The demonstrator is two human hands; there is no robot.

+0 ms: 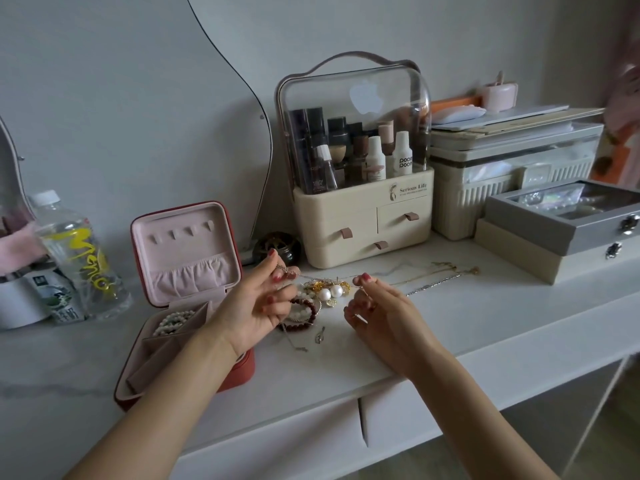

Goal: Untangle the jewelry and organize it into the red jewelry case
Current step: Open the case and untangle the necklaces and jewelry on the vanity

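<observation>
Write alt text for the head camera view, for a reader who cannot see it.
Two hands, left hand and right hand, pinch a thin chain taut above a tangled jewelry pile on a white vanity top. An open red jewelry case sits left, pearls inside.

Glossy pearls (330,292), thin metal chain (325,276), matt pink-lined case (188,258), clear plastic bottle (79,258)
</observation>
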